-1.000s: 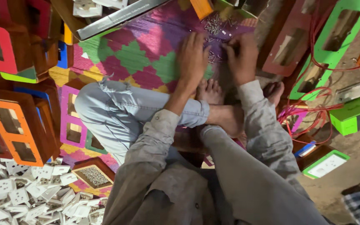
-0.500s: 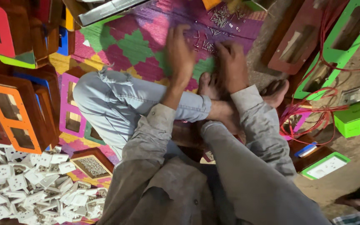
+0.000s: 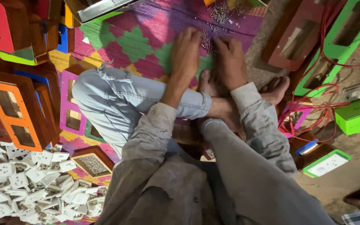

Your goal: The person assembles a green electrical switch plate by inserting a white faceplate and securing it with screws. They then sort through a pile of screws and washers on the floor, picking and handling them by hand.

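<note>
Both hands lie palm-down on the patterned mat (image 3: 138,46), left hand (image 3: 185,52) and right hand (image 3: 231,62) with fingers loosely spread over the small metal screws (image 3: 208,41), pinching nothing I can make out.
</note>
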